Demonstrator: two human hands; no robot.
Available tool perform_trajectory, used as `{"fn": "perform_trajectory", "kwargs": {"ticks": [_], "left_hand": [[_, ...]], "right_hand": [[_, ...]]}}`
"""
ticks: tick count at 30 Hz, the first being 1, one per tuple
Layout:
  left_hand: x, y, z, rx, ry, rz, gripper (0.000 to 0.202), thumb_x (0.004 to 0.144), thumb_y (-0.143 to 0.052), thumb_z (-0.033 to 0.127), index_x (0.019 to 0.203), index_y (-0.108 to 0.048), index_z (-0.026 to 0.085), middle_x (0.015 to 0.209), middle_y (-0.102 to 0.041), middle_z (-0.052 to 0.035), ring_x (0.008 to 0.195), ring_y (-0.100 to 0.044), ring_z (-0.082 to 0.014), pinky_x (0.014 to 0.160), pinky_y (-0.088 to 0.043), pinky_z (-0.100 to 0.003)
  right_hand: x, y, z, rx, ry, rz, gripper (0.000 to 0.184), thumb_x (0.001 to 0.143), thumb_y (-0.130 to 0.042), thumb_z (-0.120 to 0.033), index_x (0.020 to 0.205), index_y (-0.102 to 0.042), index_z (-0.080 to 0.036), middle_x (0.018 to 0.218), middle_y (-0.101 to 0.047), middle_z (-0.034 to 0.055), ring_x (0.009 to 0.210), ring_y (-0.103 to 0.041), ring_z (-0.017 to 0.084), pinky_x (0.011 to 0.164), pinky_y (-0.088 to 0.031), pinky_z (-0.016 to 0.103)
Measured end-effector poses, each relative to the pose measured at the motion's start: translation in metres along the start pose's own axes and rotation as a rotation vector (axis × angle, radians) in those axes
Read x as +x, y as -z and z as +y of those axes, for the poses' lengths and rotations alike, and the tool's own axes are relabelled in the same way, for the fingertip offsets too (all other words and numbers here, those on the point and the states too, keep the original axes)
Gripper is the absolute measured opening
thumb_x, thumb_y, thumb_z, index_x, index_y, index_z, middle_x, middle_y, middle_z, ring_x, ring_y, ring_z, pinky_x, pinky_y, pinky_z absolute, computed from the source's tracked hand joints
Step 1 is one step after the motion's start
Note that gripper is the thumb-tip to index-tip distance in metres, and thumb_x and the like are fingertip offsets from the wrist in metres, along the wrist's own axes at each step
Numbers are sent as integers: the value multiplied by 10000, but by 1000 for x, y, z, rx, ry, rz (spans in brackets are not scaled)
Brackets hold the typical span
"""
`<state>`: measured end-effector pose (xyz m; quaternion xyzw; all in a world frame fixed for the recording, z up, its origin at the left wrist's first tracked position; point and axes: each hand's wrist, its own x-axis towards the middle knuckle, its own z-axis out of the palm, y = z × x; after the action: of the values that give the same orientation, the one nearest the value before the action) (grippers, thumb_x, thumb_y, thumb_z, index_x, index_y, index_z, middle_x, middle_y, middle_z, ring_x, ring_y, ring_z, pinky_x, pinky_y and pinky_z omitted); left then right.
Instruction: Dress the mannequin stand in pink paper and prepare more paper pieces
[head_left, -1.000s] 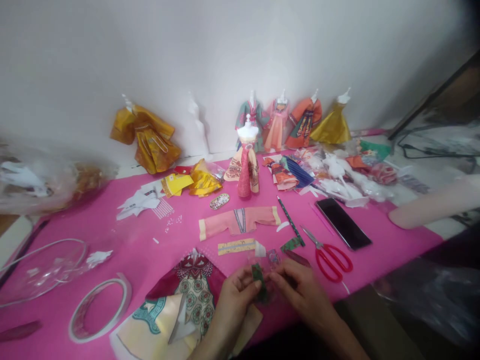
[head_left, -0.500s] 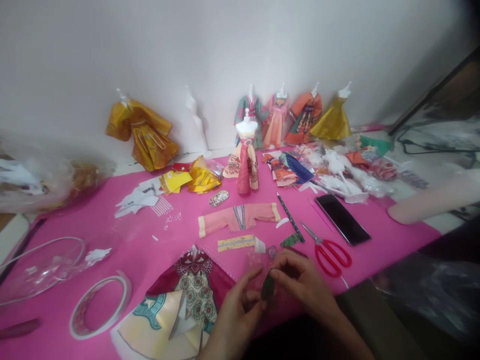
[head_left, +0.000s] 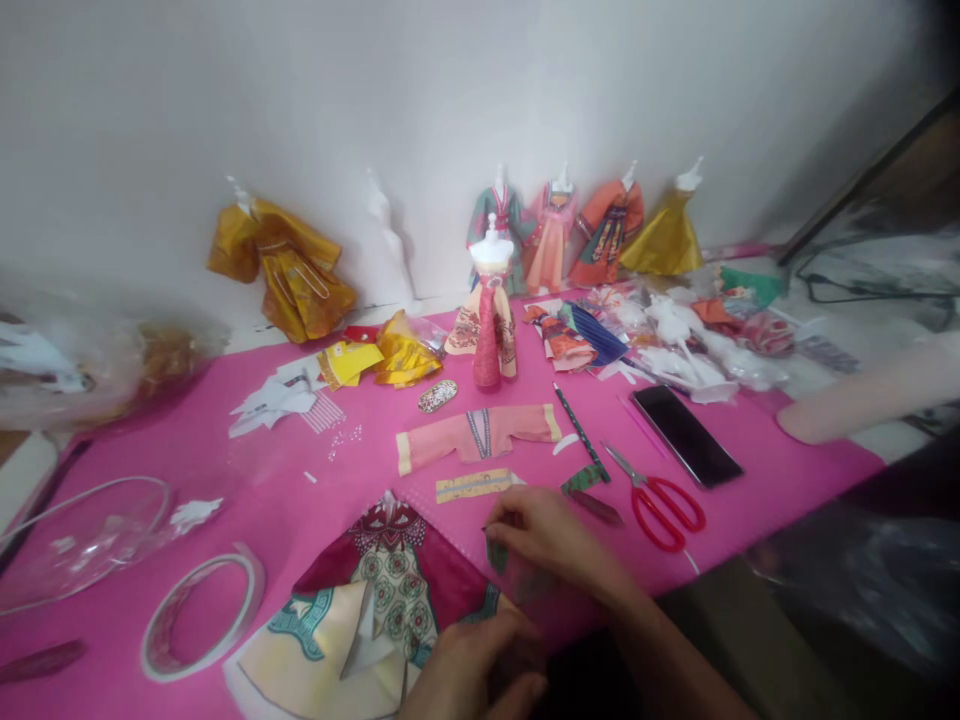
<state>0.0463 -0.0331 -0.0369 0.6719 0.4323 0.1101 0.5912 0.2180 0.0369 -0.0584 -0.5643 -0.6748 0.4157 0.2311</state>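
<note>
Pink-covered counter (head_left: 289, 540), pale wall (head_left: 427, 90) behind.
Right hand's (head_left: 553, 538) fingers are pinching flat dark-green piece (head_left: 496, 555); left hand's (head_left: 480, 662) hold unclear.

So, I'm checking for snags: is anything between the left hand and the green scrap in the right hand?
Nothing visible blocks the left hand from the green scrap held by the right hand; only an edge of the patterned dress shows between them.

Head view — forward, down over table (head_left: 187, 430).
</note>
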Motion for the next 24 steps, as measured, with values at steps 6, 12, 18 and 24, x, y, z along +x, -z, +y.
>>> {"fn": "perform_trajectory", "kwargs": {"ticks": [6, 12, 18, 24], "left_hand": [[12, -2, -16, 533, -330, 278, 251, 897, -509, 150, 1036, -710, 206, 1096, -743, -114, 1002, -689, -276, 872, -563, -400], [27, 1, -33, 947, -305, 286, 482, 808, -661, 217, 1284, -613, 158, 1367, -627, -156, 1233, -576, -421, 920, -539, -590], [28, 5, -44, 1100, -327, 325, 471, 762, -702, 254, 1221, -656, 161, 1345, -642, -167, 1204, -596, -444, 874, -551, -594], [26, 9, -49, 1183, -441, 440, 414, 780, -697, 322, 1163, -671, 168, 1273, -688, -176, 1111, -654, -408, 843, -552, -551]], "right_hand": [[11, -5, 7, -129, -21, 103, 128, 816, -651, -190, 903, -745, -198, 797, -752, 17, 724, -667, 165, 668, -453, 249], [-4, 49, 41, -350, -152, 261, 194, 881, -565, -202, 999, -715, -171, 961, -745, 89, 879, -659, 231, 768, -435, 315], [-16, 90, 59, -546, -260, 273, 167, 852, -558, -167, 925, -708, -175, 948, -739, 88, 851, -649, 241, 700, -375, 305], [-7, 86, 59, -614, -270, 229, 144, 824, -576, -142, 866, -708, -181, 902, -737, 81, 830, -643, 219, 656, -337, 280]]}}
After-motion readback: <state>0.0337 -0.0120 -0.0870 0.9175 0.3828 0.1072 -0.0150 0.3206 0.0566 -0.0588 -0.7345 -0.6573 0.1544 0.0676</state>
